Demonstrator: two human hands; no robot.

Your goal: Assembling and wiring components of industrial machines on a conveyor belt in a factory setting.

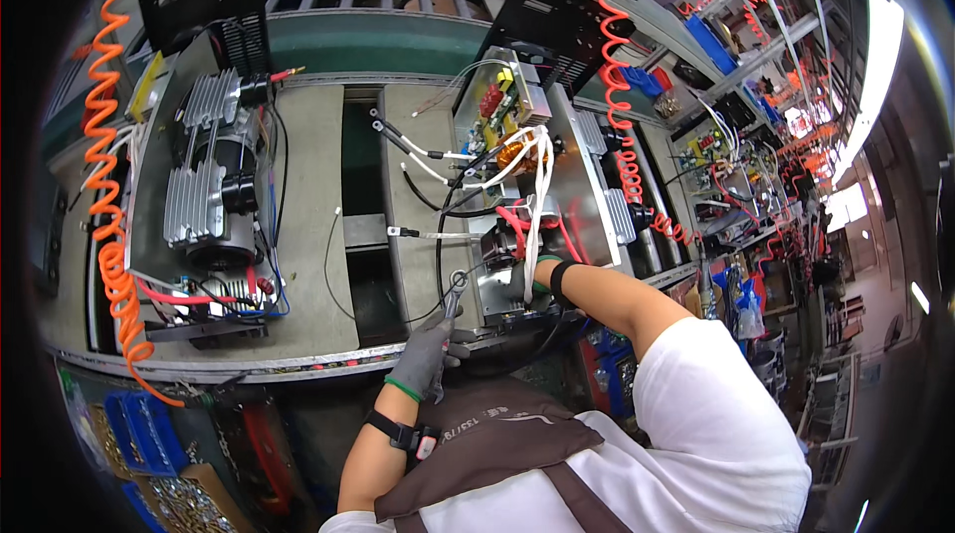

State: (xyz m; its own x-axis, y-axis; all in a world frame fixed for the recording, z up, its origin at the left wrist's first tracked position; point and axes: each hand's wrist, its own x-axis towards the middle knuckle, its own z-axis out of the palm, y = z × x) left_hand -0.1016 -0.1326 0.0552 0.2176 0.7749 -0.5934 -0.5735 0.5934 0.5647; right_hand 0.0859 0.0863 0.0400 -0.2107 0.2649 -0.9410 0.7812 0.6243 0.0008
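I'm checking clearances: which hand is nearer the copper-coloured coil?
Right. The right hand, partly hidden, is below the coil in the picture; the left hand, holding a wrench, is farther down and left.

A silver-grey wrench (453,305) was held by its shank, its ring end pointing away from the person, just left of the near end of an opened machine (587,197). The machine's innards lay exposed — a circuit board (504,103) toward the far end, a copper-coloured coil (514,154) nearer, and white and black cables (426,171) spilling leftward, some tipped with lugs. A shiny metal plate ran along the right side — a black slotted panel (527,21) rose at the far end.
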